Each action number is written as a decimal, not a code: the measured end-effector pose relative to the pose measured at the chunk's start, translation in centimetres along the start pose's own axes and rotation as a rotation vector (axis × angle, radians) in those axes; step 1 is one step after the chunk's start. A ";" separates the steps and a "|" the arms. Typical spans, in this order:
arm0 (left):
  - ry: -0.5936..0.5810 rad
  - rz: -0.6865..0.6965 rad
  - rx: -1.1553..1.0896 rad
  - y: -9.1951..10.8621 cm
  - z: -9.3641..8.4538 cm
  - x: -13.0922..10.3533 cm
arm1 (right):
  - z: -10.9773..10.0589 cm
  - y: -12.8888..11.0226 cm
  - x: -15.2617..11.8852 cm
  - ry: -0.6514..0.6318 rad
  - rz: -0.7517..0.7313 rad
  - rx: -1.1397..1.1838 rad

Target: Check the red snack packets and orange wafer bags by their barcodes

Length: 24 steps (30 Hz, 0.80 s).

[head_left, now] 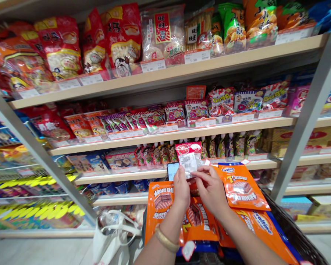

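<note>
My left hand [181,188], with a gold bangle on its wrist, is closed on the left edge of a small red and silver snack packet [189,162] whose barcode label faces me. My right hand [211,186] is closed at the packet's lower right edge, thumb and fingertips together. A phone [172,170] with a lit screen shows just behind my left hand; whether that hand also holds it I cannot tell. Beneath both hands lie several orange Ovaltine biscuit bags [238,186]. A small white sticker with a red edge [188,251] is on the lower bags.
A dark wicker basket [295,228] holds the orange bags. Ahead stands a store shelf [165,79] with rows of snack bags, gummy packets and pouches, bounded by slanting grey posts [303,106]. A white tote bag [111,235] sits at the lower left by the floor.
</note>
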<state>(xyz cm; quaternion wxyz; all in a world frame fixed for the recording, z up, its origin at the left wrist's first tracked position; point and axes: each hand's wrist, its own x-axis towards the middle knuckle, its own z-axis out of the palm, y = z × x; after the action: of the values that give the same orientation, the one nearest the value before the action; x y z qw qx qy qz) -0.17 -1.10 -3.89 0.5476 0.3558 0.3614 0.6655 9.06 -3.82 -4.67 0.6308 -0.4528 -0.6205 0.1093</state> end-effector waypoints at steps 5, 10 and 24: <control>-0.002 0.027 -0.006 -0.2 -0.2 0.2 | 0.1 -0.1 -0.1 -0.006 -0.067 -0.027; -0.001 0.036 -0.013 -0.3 -0.2 0.2 | 0.1 0.0 -0.1 -0.011 -0.094 -0.056; 0.008 0.011 0.016 -0.4 -0.3 0.2 | 0.1 0.3 -0.1 -0.033 -0.088 -0.069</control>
<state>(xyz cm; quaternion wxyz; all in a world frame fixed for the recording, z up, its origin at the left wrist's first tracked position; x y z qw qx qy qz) -0.31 -0.85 -4.40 0.5397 0.3594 0.3671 0.6669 9.09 -3.70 -4.97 0.6089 -0.4447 -0.6535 0.0673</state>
